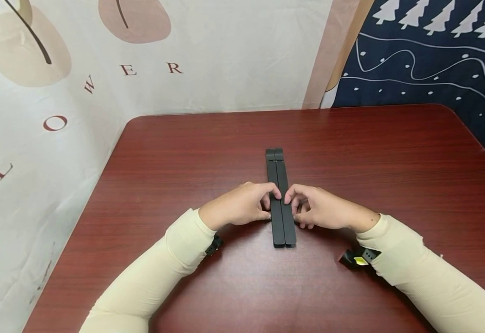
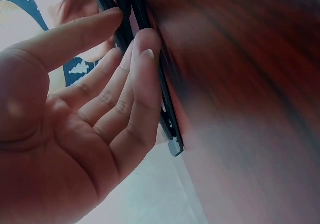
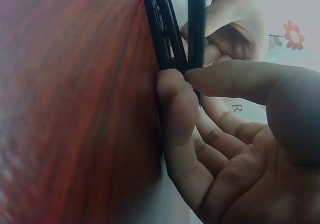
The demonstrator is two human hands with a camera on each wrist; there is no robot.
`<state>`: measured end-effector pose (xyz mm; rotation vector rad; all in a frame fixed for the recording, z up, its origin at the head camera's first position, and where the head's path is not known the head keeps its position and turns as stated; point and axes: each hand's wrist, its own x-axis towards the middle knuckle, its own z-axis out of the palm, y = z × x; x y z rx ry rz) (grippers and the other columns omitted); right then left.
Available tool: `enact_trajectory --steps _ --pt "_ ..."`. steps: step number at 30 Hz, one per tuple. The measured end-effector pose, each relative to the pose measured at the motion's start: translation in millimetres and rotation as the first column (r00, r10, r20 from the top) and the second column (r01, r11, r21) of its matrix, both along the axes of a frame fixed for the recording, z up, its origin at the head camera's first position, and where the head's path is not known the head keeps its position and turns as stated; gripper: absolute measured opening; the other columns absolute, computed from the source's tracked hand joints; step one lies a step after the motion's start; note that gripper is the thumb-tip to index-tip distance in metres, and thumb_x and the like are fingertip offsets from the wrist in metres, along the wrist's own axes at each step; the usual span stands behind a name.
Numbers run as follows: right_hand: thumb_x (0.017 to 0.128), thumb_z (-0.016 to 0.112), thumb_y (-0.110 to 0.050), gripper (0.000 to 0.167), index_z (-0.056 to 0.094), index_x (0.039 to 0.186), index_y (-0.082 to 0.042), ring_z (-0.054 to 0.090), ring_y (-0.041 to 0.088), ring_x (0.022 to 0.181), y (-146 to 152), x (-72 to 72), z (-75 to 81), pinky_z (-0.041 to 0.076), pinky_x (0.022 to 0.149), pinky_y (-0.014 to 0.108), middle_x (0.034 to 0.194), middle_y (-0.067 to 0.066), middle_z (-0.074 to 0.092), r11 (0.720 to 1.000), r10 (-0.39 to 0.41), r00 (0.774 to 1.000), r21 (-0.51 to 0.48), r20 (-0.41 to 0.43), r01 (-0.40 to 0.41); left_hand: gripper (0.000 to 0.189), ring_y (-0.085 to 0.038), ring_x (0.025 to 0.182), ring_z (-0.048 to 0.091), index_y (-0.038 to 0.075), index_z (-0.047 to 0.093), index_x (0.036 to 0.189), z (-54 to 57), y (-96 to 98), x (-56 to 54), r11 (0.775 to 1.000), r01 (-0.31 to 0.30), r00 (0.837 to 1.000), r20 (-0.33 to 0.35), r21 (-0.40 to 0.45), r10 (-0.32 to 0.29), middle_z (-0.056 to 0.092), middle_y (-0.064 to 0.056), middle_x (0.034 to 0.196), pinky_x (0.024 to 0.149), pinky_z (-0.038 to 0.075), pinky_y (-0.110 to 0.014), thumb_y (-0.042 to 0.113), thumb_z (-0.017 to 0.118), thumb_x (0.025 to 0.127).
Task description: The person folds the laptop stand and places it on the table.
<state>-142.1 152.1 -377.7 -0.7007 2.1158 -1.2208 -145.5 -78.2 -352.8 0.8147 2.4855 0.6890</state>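
A folded black laptop stand [image 1: 285, 231], two slim bars lying side by side, rests lengthwise on the table before me. My left hand [image 1: 246, 203] pinches its left bar near the middle, fingertips at the top and the outer edge. Opposite it, my right hand [image 1: 325, 208] pinches the right bar with bent thumb and forefinger. Gaps between the upper and lower strips of the stand [image 3: 196, 29] show in the right wrist view. In the left wrist view, the fingers partly hide the stand [image 2: 140, 6].
The stand lies on a reddish-brown wooden table [image 1: 184, 152]. Behind it hang a pale cloth [image 1: 234, 55] with printed letters and a dark blue cloth [image 1: 425, 60] with white trees. Black straps with small devices [image 1: 352, 259] sit under both wrists.
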Motion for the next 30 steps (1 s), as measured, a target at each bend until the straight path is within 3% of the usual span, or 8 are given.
enact_trajectory --steps 14,24,30 --pt "0.091 0.066 -0.001 0.024 0.057 0.113 -0.004 0.060 0.013 0.053 0.0 1.3 -3.1 0.054 0.051 0.030 0.078 0.002 0.062 0.997 0.068 0.990 0.053 -0.121 -0.062 0.035 -0.010 0.086 0.063 0.017 0.064 0.119 -4.0 0.2 -0.2 0.998 0.016 1.000 -0.007 -0.064 -0.016 0.068 0.006 0.091 0.088 0.050 -0.030 0.019 0.078 0.087" --pt "0.094 0.066 -0.007 0.023 0.058 0.115 -0.005 0.062 0.015 0.053 0.8 0.3 -4.5 0.055 0.052 0.031 0.081 0.003 0.064 0.995 0.082 0.989 0.064 -0.120 -0.075 0.033 -0.007 0.081 0.063 0.016 0.064 0.119 -4.8 0.3 0.9 0.998 0.019 1.000 -0.010 -0.051 -0.020 0.069 0.008 0.086 0.085 0.050 -0.029 0.022 0.076 0.089" --pt "0.095 0.065 -0.011 0.020 0.060 0.114 -0.007 0.060 0.009 0.054 4.5 1.7 -3.0 0.052 0.053 0.026 0.079 0.000 0.065 0.989 0.119 0.975 0.109 -0.188 -0.100 0.035 -0.003 0.075 0.061 0.017 0.061 0.124 -4.3 -2.9 1.3 0.997 0.043 0.999 -0.019 -0.071 -0.044 0.068 0.013 0.079 0.082 0.049 -0.029 0.033 0.069 0.094"
